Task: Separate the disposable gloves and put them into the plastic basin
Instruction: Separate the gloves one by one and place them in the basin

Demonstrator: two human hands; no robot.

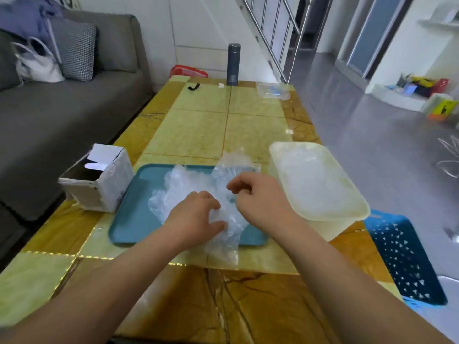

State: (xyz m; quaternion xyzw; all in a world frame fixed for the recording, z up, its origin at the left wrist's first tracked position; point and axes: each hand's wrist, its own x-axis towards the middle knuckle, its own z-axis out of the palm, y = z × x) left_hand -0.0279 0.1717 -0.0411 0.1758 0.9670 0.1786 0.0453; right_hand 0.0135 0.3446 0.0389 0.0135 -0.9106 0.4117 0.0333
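A heap of clear disposable gloves [178,187] lies on a blue tray [131,219] near the table's front. My left hand [196,217] rests on the heap and pinches a glove between thumb and fingers. My right hand [258,194], just to its right, has curled fingers pinching another layer of the same thin plastic. A glove [226,252] trails from both hands over the tray's front edge. To the right of the tray stands the cream plastic basin [357,214], with several crumpled clear gloves [310,175] inside it.
An opened white cardboard box [99,180] stands left of the tray. At the table's far end are a dark flask [233,64], a clear plastic packet [273,90] and a small black object [193,86]. A blue perforated basket [402,259] sits beside the table on the right; a grey sofa [62,120] on the left.
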